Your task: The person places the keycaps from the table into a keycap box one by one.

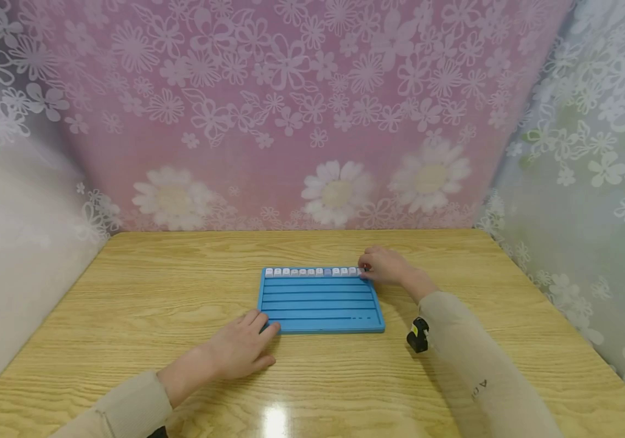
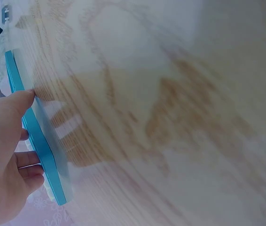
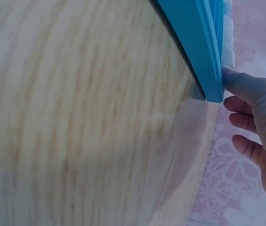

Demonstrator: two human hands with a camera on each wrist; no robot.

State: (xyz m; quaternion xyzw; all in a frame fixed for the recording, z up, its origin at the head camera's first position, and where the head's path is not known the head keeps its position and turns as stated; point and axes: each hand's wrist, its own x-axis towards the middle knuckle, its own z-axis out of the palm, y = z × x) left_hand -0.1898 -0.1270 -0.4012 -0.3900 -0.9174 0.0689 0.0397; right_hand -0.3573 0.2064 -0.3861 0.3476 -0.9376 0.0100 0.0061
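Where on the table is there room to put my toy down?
The table is bare left of the blue tray, behind it up to the flowered wall, and far right. It is crowded at the tray: the left hand at its near-left corner, the right hand by the keycaps.

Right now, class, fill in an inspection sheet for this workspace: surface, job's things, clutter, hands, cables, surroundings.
Surface: wooden table, light grain, glare spot near the front edge.
Job's things: blue tray with grooved rows, flat on the table; a row of keycaps fills its far groove.
Clutter: small black and yellow object by the right sleeve.
Hands: left hand rests on the table, fingers touching the tray's near left corner; right hand touches the tray's far right corner at the keycap row's end.
Cables: nothing seen.
Surroundings: floral curtain, pink behind, paler at the sides.
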